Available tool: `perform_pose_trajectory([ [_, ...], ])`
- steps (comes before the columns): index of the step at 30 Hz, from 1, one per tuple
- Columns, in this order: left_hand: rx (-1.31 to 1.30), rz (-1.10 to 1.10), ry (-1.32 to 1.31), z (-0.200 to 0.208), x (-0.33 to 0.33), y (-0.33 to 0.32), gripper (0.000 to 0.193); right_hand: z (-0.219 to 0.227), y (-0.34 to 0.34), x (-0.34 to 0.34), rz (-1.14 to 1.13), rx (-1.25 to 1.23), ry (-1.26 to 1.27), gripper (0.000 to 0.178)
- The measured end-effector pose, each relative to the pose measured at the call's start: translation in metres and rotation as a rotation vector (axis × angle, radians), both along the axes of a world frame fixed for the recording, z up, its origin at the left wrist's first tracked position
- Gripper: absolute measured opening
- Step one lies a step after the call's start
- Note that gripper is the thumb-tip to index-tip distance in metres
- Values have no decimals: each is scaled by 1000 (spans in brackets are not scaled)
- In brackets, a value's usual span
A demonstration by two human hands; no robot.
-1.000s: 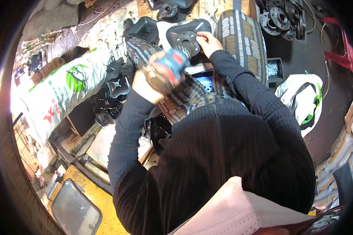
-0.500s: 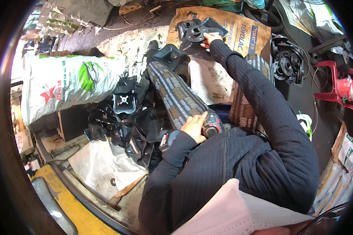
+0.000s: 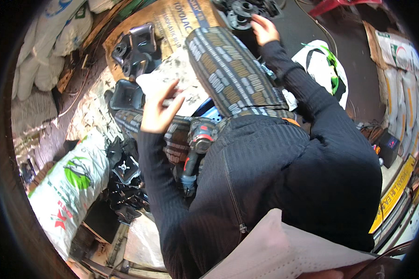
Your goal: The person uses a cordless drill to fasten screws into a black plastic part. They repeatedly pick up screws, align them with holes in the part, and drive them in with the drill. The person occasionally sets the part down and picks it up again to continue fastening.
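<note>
The drill [image 3: 201, 134] could slip if the leg [image 3: 233, 69] near it shifts, since the left hand [image 3: 159, 111] beyond it and right hand [image 3: 266, 32] farther off, by metal discs [image 3: 241, 9], have fingers apart.

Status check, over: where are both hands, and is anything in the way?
Left hand: empty, fingers spread. Right hand: at dark round discs, grip unclear. Power drill: lying untouched by either hand. Nothing visibly blocking right hand from discs.

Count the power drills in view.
1: the power drill lies beside the dark top, closer to the body than the open left hand. Others may be hidden.
</note>
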State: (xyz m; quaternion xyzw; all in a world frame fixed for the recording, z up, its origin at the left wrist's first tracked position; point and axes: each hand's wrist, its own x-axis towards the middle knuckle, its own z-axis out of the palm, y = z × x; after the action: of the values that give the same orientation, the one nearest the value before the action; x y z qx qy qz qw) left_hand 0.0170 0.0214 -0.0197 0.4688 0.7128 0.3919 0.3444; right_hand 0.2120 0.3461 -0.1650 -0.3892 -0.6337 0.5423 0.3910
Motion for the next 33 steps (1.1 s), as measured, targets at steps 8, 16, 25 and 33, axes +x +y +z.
perform_pose_trajectory([
  [8,-328,-513,421,-113,146,282,42,-161,-44,151,-754,-884,-711,83],
  [16,-528,-518,501,-172,146,296,49,-227,5,196,-270,-1167,-831,53],
  [25,-616,-445,561,-162,177,309,53,-106,3,199,-269,-1006,-419,41],
  [33,-218,-366,600,-141,176,290,43,-45,-2,204,-279,-542,-369,38],
])
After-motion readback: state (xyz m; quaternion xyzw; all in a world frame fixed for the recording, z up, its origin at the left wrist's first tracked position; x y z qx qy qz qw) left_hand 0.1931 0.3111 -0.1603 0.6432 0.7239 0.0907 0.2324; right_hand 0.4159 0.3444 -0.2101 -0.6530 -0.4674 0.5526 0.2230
